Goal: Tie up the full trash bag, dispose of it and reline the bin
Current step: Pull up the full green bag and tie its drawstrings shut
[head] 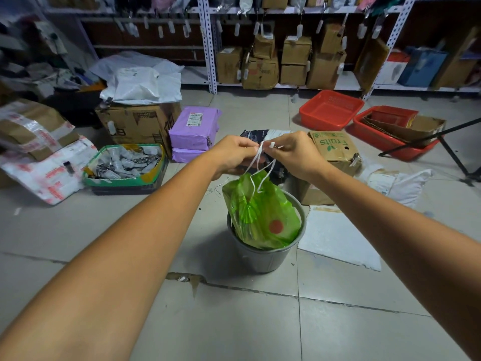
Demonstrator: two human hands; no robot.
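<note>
bin (263,259) interior hidden by green bag (260,217), top shelves (286,9) cropped

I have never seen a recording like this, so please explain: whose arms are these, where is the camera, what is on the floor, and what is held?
There is one picture, from a camera worn on a person's head, looking forward and down. No machine: both bare arms belong to that person. The left hand and right hand pinch the white drawstrings of a green trash bag, which sits in a grey bin on the tiled floor. Around it lie purple parcels, cardboard boxes and red baskets.
</note>
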